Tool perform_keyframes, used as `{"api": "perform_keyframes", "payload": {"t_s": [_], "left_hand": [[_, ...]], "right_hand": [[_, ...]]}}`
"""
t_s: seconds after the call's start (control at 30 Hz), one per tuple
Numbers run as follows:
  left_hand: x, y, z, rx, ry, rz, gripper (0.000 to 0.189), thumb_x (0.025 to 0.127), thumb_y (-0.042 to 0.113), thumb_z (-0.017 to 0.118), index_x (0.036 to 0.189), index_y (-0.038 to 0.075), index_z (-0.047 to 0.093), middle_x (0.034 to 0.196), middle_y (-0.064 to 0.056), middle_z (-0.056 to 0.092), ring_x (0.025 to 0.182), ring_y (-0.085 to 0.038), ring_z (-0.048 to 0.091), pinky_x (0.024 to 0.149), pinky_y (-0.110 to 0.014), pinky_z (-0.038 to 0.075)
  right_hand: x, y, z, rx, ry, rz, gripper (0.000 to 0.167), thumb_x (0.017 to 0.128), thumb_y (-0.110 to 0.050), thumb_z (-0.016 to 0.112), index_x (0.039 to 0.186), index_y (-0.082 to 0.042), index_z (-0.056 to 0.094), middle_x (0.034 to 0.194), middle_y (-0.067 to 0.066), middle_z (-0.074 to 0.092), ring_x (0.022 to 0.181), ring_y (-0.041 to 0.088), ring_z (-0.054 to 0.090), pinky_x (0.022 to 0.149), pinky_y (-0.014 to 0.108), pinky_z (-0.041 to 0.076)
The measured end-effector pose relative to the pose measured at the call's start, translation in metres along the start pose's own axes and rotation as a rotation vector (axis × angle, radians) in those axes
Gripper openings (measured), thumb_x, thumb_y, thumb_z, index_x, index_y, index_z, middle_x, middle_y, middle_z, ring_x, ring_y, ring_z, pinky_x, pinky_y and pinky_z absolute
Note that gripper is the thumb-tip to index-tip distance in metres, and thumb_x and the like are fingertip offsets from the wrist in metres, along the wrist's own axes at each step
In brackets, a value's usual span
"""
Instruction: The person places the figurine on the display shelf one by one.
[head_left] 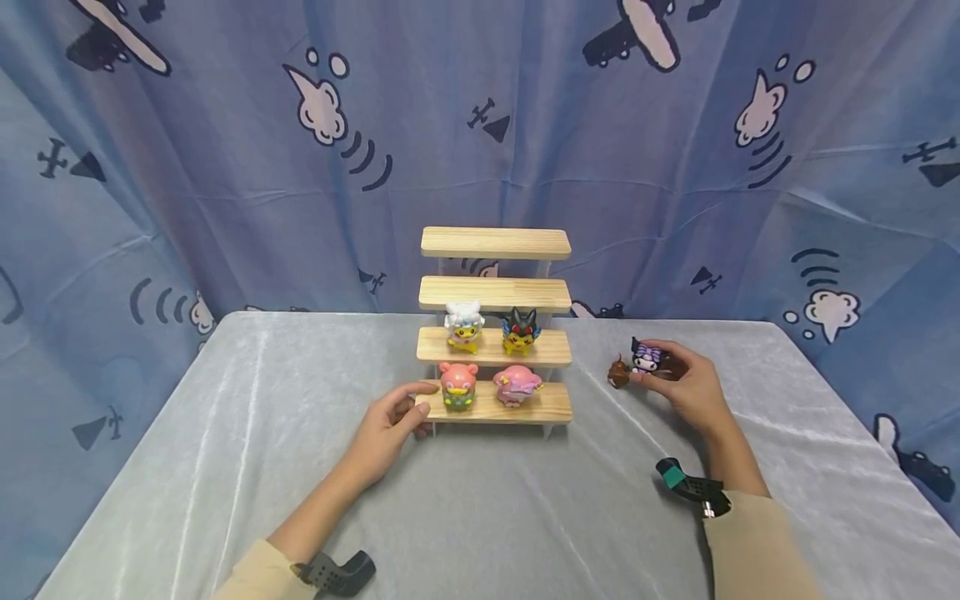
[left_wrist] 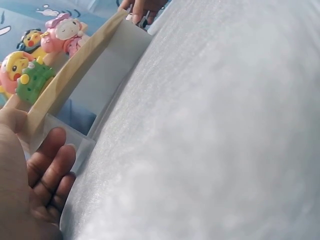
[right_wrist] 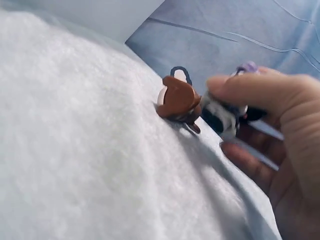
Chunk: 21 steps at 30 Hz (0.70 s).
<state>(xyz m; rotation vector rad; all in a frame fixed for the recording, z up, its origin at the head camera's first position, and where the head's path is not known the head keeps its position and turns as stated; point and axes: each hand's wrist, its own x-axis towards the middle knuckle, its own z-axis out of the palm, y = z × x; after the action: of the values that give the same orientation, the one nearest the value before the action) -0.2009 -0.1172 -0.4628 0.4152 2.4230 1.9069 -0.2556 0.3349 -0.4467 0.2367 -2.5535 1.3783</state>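
My right hand (head_left: 693, 390) pinches a small purple-and-black figurine (head_left: 647, 358) with a white face, to the right of the stand. A brown figurine (head_left: 618, 372) lies right beside it on the table; the right wrist view shows its brown back (right_wrist: 180, 97). At the left end of the lowest shelf, my left hand (head_left: 384, 433) grips the wooden display stand (head_left: 491, 414), fingers around the corner by the clear side support (left_wrist: 70, 132). On that shelf stand a pink figurine with a green body (head_left: 458, 386) and a pink figurine with a lilac sash (head_left: 517, 385).
One shelf higher are a white-hooded yellow figurine (head_left: 464, 327) and a black-hooded yellow figurine (head_left: 520, 331). The two upper shelves (head_left: 495, 242) rise behind them. A grey velvety cloth covers the table (head_left: 480, 517), and a blue patterned curtain (head_left: 480, 125) hangs behind.
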Motion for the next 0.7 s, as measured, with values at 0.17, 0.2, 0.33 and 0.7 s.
{"api": "perform_keyframes", "payload": {"t_s": [0.17,0.2,0.33,0.7], "left_hand": [[0.0,0.001,0.0,0.001,0.001,-0.004,0.028,0.103,0.02,0.059,0.129,0.011,0.064,0.077,-0.011,0.067,0.073,-0.015,0.067,0.07,-0.028,0.058],[0.0,0.001,0.0,0.0,0.0,-0.002,0.028,0.103,0.02,0.058,0.129,0.011,0.064,0.077,-0.011,0.067,0.073,-0.015,0.067,0.071,-0.028,0.058],[0.0,0.001,0.0,-0.003,0.001,-0.004,0.028,0.103,0.019,0.058,0.129,0.01,0.064,0.079,-0.015,0.068,0.072,-0.014,0.066,0.071,-0.027,0.057],[0.001,0.0,0.001,-0.019,0.005,-0.026,0.028,0.103,0.019,0.06,0.129,0.01,0.065,0.076,-0.008,0.067,0.075,-0.016,0.068,0.072,-0.027,0.058]], "right_hand": [[0.002,-0.009,-0.005,0.021,0.006,-0.007,0.058,0.081,-0.006,0.084,0.134,-0.003,0.062,0.098,-0.022,0.064,0.086,-0.005,0.066,0.074,0.01,0.054],[0.003,-0.011,-0.006,0.021,0.008,-0.006,0.058,0.081,-0.006,0.085,0.134,-0.004,0.062,0.098,-0.021,0.065,0.086,-0.005,0.066,0.074,0.01,0.054],[0.004,-0.023,-0.008,0.005,0.011,-0.018,0.058,0.081,-0.008,0.084,0.134,-0.005,0.062,0.101,-0.021,0.064,0.087,-0.005,0.066,0.076,0.009,0.054],[0.006,-0.074,-0.008,0.018,0.05,-0.081,0.052,0.083,-0.001,0.081,0.132,-0.004,0.063,0.106,-0.016,0.062,0.093,-0.002,0.063,0.083,0.007,0.053]]}}
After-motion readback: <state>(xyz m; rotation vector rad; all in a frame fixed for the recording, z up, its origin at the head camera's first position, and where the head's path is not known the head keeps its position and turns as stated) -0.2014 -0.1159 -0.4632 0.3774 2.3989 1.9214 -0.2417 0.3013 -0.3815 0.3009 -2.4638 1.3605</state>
